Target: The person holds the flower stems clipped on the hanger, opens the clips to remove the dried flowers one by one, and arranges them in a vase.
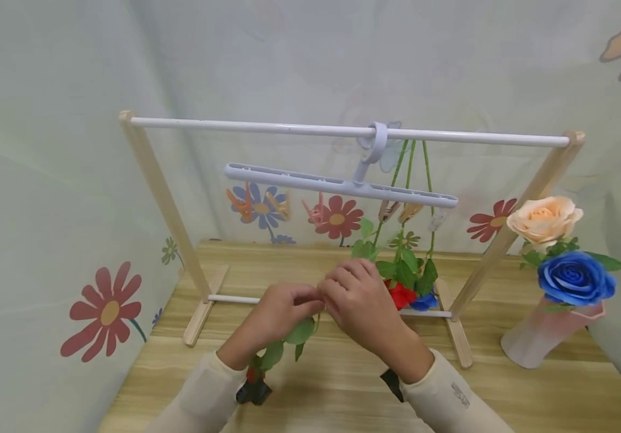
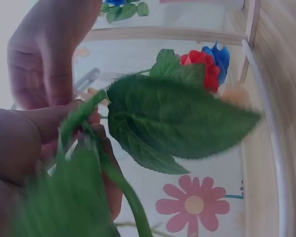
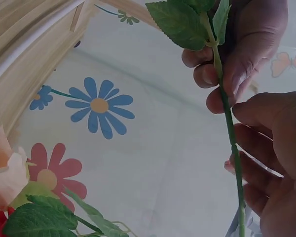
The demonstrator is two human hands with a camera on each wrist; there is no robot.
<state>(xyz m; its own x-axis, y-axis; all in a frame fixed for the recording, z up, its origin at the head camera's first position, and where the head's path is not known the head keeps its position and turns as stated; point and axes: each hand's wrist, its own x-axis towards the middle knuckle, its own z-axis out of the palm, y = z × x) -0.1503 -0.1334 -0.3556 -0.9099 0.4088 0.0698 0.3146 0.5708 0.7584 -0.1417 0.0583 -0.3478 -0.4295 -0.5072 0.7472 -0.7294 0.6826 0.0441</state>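
Note:
My left hand (image 1: 280, 316) pinches the green stem (image 3: 219, 74) of an artificial flower just past its leaves (image 2: 172, 116). Its bloom hangs low by the left sleeve, where only a bit of red (image 1: 255, 375) shows. My right hand (image 1: 361, 304) has its fingers curled at the same stem, close beside the left fingertips. Above and behind both hands, a pale blue clip hanger (image 1: 310, 180) hooks over the white rod (image 1: 234, 125) of a wooden rack. Upside down from its right-hand clips hang several flowers, among them a red one (image 1: 401, 296) and a blue one (image 1: 425, 302).
An orange clip (image 1: 243, 204), a yellow clip (image 1: 279, 206) and a pink clip (image 1: 315, 211) dangle at the hanger's left. To the right, a pink-and-white vase (image 1: 540, 337) holds a peach rose (image 1: 544, 219) and a blue rose (image 1: 575, 278). Wooden rack feet (image 1: 202, 313) stand on the table.

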